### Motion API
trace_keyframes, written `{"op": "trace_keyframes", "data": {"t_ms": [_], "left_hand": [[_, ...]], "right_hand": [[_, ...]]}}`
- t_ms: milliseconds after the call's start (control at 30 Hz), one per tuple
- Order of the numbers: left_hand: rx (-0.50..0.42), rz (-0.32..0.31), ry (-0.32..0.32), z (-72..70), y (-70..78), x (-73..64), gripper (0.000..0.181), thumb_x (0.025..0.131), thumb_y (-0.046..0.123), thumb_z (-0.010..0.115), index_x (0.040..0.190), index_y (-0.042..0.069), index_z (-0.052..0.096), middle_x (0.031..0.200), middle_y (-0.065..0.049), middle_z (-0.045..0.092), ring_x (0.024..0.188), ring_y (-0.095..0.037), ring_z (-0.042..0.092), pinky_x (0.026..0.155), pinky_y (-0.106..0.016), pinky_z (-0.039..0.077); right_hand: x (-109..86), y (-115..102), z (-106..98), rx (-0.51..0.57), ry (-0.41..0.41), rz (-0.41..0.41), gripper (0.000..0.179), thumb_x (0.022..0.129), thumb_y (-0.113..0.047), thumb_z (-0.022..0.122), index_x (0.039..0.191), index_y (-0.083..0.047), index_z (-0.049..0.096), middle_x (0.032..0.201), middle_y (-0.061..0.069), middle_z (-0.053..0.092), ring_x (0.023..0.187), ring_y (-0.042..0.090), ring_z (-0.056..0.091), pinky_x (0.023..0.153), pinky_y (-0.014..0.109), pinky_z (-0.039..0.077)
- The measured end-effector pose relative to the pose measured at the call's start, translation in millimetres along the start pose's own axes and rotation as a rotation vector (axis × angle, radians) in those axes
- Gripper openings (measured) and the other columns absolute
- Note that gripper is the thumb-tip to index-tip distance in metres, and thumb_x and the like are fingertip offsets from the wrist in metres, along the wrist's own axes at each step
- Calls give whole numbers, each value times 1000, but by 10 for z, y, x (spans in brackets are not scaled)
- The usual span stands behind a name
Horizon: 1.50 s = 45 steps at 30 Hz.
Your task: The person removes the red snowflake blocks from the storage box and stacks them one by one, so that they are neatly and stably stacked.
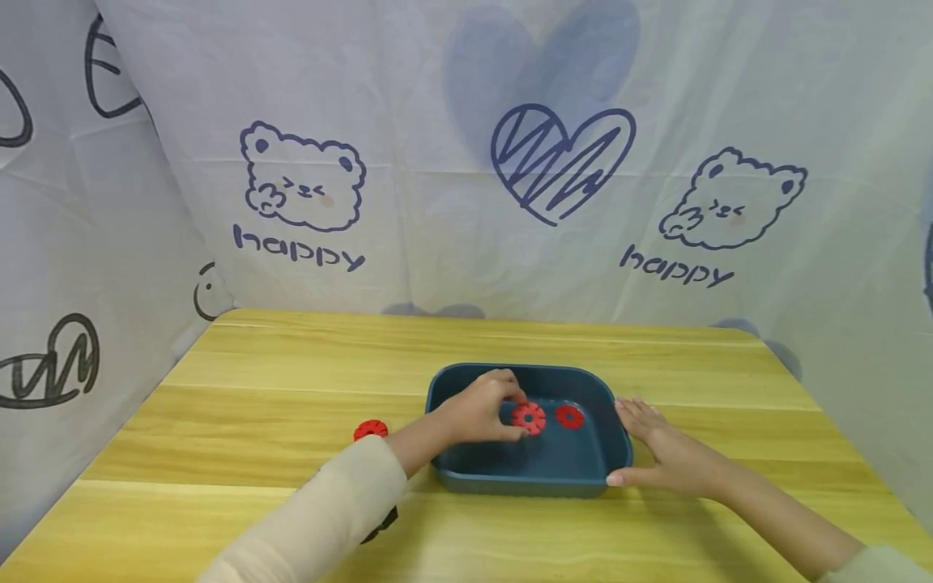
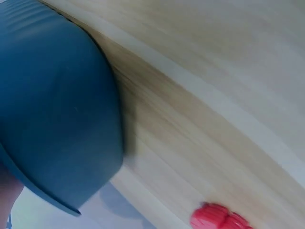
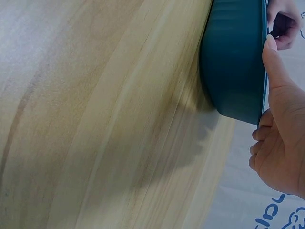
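In the head view, my left hand [image 1: 484, 409] reaches into a dark blue plastic basin [image 1: 528, 488]. Its thumb and fingers pinch a notched red snowflake disc [image 1: 538, 419] at the edges. A second red snowflake disc [image 1: 570, 417] lies on the basin floor, to the right of it. My right hand [image 1: 666, 457] holds the basin's right end, thumb on the near corner of the rim and fingers at the outer wall. The right wrist view shows the thumb [image 3: 274, 59] along the rim and fingers bent below it.
On the wood-patterned table [image 1: 291, 356], left of the basin, sits a small group of red discs [image 1: 370, 429], partly behind my left sleeve [image 1: 328, 510]. A black thing [image 1: 381, 526] juts out under that sleeve. A white cloth [image 1: 423, 243] with drawings hangs behind the table.
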<state>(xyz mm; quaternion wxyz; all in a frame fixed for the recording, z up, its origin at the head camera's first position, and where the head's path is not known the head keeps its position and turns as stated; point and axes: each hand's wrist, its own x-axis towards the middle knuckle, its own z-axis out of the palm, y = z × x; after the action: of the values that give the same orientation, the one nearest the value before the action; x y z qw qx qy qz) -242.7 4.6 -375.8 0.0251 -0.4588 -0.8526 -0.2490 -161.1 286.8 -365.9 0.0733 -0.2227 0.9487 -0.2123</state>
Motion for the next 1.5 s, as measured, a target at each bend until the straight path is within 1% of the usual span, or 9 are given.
{"op": "trace_keyframes", "data": {"t_ms": [100,267,367,433,567,767,1033,1267,1500], "left_hand": [[14,2,18,-31,-27,-68,31,77,22,75,98,1,68,93,-6,59,84,-20,54,69,-20,45],[19,9,76,-95,-66,-174,29,76,22,75,96,2,68,92,-5,58,82,-19,52,68,-21,45],[23,20,102,-138,-87,-228,30,75,22,75,96,2,68,92,-8,58,82,-21,52,67,-22,44],[44,30,109,-166,-97,-266,30,75,22,76,96,1,67,92,-9,58,83,-21,52,67,-22,44],[102,47,108,-218,-113,-341,31,75,23,76,95,1,67,92,-8,57,84,-17,48,69,-23,45],[125,75,130,-287,-147,-439,32,74,22,77,95,0,67,93,-6,57,84,-15,48,71,-23,47],[132,44,153,-360,-209,-584,32,74,23,76,96,1,67,95,-7,57,88,-17,49,74,-25,48],[154,43,183,-435,-259,-696,33,74,22,77,96,0,67,95,-7,58,89,-17,50,75,-25,50],[151,23,215,-512,-298,-836,34,72,21,79,95,-1,67,95,-7,58,90,-17,52,76,-25,52]], "right_hand": [[1,-4,-1,-2,1,1,101,76,-50,68,140,13,24,147,32,20,134,55,11,102,68,18],[4,-4,0,-9,4,7,101,76,-51,68,140,13,24,147,32,21,134,55,12,102,68,18],[7,-5,2,-13,7,5,101,76,-51,68,140,13,24,147,32,21,134,55,12,102,68,18],[7,-8,2,-13,9,3,101,76,-51,69,140,14,24,147,32,21,133,55,12,102,68,19],[6,-16,1,-7,7,4,101,76,-51,69,140,13,24,147,32,21,134,55,12,102,68,19],[13,-18,-8,-4,3,1,100,76,-49,69,140,13,23,147,33,21,133,56,12,101,69,19],[14,-15,-12,-14,4,5,100,76,-50,69,140,14,25,146,33,22,133,56,13,102,68,18],[5,-12,-6,-20,7,8,101,75,-50,69,140,14,25,147,33,22,133,56,13,102,68,19],[7,-16,-8,-24,2,15,101,76,-52,68,140,13,25,147,32,21,133,55,13,102,68,20]]}}
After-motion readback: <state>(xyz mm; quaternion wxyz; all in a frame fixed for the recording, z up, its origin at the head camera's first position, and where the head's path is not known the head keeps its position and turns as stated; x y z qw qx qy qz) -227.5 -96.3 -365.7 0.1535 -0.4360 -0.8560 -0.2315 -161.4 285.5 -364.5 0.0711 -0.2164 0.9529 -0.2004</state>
